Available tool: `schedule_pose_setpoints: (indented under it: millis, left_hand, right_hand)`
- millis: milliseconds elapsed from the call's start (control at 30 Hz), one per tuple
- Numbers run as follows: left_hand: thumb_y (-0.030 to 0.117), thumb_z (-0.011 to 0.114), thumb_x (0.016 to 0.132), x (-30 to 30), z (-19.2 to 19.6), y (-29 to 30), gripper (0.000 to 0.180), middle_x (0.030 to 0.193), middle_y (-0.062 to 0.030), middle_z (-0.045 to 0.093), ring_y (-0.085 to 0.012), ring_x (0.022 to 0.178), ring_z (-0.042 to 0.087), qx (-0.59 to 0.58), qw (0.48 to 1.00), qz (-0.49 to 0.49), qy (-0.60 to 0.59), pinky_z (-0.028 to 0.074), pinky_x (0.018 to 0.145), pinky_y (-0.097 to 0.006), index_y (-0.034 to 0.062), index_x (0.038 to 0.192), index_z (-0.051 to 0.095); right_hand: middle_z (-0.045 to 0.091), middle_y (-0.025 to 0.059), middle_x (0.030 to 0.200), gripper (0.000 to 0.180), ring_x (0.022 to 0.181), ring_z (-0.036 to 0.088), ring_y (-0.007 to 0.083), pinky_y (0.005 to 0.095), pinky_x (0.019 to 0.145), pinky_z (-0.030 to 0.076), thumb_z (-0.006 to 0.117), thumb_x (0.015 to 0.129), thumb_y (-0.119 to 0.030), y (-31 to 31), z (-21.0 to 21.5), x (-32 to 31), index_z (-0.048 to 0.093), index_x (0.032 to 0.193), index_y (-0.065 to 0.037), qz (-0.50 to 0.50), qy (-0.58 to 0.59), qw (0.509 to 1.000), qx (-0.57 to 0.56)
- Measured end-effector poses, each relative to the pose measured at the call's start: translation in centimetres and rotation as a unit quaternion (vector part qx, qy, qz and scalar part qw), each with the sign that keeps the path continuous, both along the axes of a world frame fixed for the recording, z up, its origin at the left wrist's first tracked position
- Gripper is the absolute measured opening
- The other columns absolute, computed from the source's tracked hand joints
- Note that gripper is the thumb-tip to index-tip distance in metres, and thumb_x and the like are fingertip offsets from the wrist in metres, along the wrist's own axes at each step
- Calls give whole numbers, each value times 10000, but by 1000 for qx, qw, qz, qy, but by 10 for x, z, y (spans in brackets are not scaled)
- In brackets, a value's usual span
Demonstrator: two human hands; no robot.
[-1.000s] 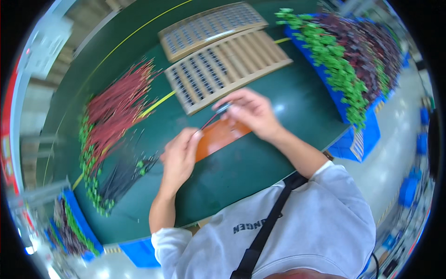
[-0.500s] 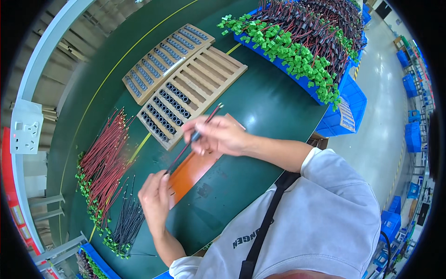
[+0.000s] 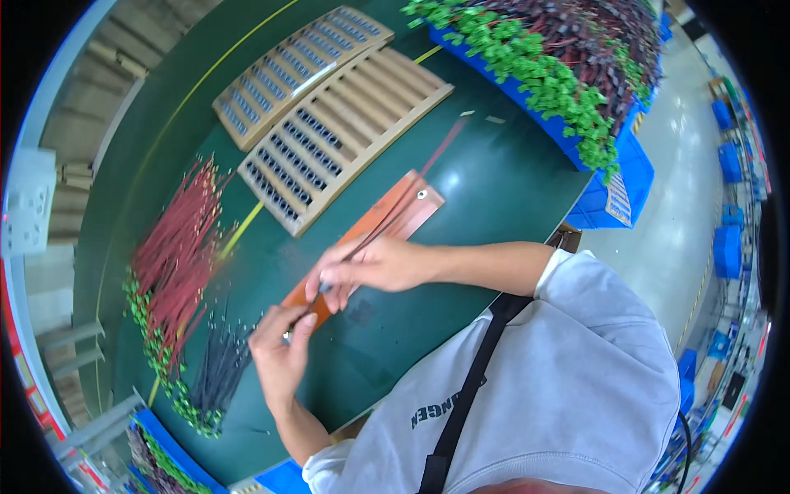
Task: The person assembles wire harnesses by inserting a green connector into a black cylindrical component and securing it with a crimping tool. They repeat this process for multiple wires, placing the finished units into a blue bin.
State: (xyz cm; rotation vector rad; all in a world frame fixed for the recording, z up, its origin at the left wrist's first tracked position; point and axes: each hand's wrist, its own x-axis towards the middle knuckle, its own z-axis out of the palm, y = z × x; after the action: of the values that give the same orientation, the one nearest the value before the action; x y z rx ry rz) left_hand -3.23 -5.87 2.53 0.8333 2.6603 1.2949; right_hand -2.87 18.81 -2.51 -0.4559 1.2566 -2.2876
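A thin red and black wire pair (image 3: 439,155) stretches from my hands up and to the right, its far end over the green table. My left hand (image 3: 280,337) is pinched shut on the near part of the wire pair. Close beside it, my right hand (image 3: 374,265) is closed round the same wires, with a small dark cylindrical piece (image 3: 324,287) at its fingertips. That piece is partly hidden by the fingers. Under both hands lies an orange strip-shaped board (image 3: 380,212), with a round hole or stud near its far end.
Beyond the hands, a wooden slotted tray (image 3: 362,177) holds rows of black cylinders; a second tray (image 3: 240,136) with grey pieces adjoins it. Red wires (image 3: 177,247) with green ends and black wires (image 3: 220,366) lie left. A blue bin (image 3: 568,144) heaped with wires stands far right.
My right hand has slid down along the wires towards my left hand. More wire now extends beyond it to the upper right. The whole view has shifted slightly.
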Motion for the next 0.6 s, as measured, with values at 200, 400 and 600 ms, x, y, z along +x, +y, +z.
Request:
schedule_pose_setpoints:
  millis: [200, 400, 600]
  left_hand:
    - [-27, 738, 908, 13, -13, -18, 146, 956, -104, 702, -162, 753, 662, 47, 980, 62, -185, 525, 674, -274, -46, 1051, 754]
    - [-55, 740, 905, 11, -34, -53, 250, 1188, -132, 653, -193, 1078, 661, 259, 937, 36, -231, 600, 853, -307, -62, 1153, 707]
    - [-92, 719, 902, 1, -50, -62, 225, 1182, -142, 689, -206, 1009, 705, 241, 949, 85, -184, 599, 901, -317, -44, 1121, 739]
  right_hand:
    - [707, 86, 1177, 289, 1058, 685, 152, 312, 922, 571, 497, 1120, -203, -12, -1, 10, 668, 1239, -2, -29, 4, 998, 53]
    - [702, 112, 1220, 312, 1152, 675, 196, 334, 984, 568, 496, 1121, -212, -27, -4, 2, 644, 1263, 22, -50, 37, 992, 108]
    - [695, 145, 1233, 332, 1117, 711, 226, 342, 946, 611, 470, 1130, -231, -39, -9, -3, 592, 1297, 29, -46, -62, 995, 68]
